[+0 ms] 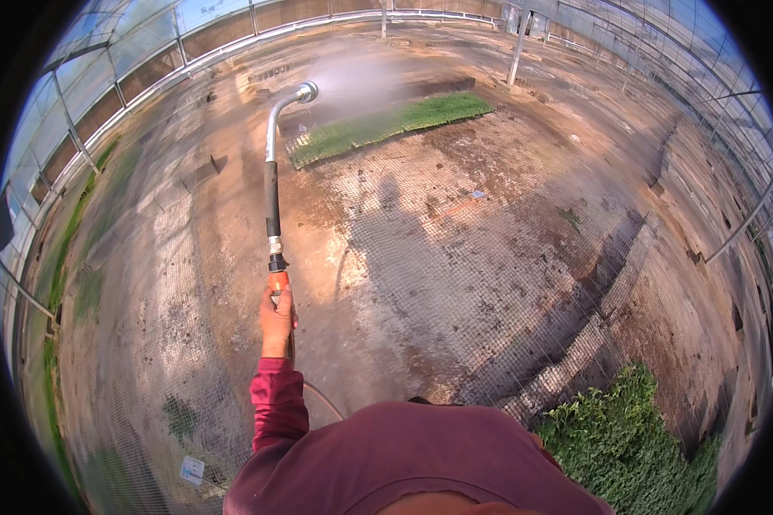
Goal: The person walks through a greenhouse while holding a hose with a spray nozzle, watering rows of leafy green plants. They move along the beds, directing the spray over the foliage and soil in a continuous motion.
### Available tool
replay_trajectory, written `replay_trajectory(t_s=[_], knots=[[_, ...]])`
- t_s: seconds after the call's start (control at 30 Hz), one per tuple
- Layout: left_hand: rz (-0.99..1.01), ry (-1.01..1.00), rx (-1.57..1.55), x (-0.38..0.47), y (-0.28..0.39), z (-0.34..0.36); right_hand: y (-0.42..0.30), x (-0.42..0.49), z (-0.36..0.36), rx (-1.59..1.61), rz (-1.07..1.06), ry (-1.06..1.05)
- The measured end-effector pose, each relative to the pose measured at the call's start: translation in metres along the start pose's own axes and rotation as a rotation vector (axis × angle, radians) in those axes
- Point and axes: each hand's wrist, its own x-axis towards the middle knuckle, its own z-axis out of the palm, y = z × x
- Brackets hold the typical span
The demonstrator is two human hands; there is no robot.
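Note:
My left hand [278,322] grips the orange connector [277,281] at the base of a watering wand, its arm stretched forward. The wand [272,199] has a dark foam-like sleeve, and its metal tube bends right to a round spray head [307,92]. A fine water spray [361,80] fans rightward from the head over a strip of low green seedlings [399,122]. Below my hand, a thin hose [322,396] runs down toward my body. My right hand is out of view.
The seedlings sit on a wire-mesh bench [438,277], where my shadow falls. Leafy plants [612,431] crowd the lower right. A white tag with writing [192,470] lies at lower left. A greenhouse post [519,48] stands beyond the seedlings. Metal struts [747,209] slant at right.

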Motion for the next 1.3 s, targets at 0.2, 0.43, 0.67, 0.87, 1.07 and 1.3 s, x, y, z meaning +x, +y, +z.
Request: replay_trajectory(t_s=[0.2, 0.43, 0.67, 0.87, 1.07, 1.3], knots=[[0.017, -0.110, -0.033, 0.006, 0.008, 0.029, -0.005, -0.022, 0.003, -0.192, -0.077, 0.054], [0.008, -0.133, -0.074, 0.009, 0.010, 0.039, -0.023, -0.032, 0.008, -0.084, -0.041, 0.009], [-0.016, -0.111, -0.113, 0.012, 0.004, 0.032, -0.047, -0.034, 0.016, -0.083, -0.005, 0.001], [-0.034, -0.016, -0.032, 0.004, -0.015, -0.002, -0.084, -0.037, 0.028, -0.116, 0.003, -0.031], [-0.037, 0.109, 0.041, -0.020, -0.025, -0.048, -0.110, -0.038, 0.043, -0.152, -0.011, -0.073], [-0.083, 0.278, 0.041, -0.054, -0.036, -0.105, -0.136, -0.041, 0.063, -0.219, -0.047, -0.123]])
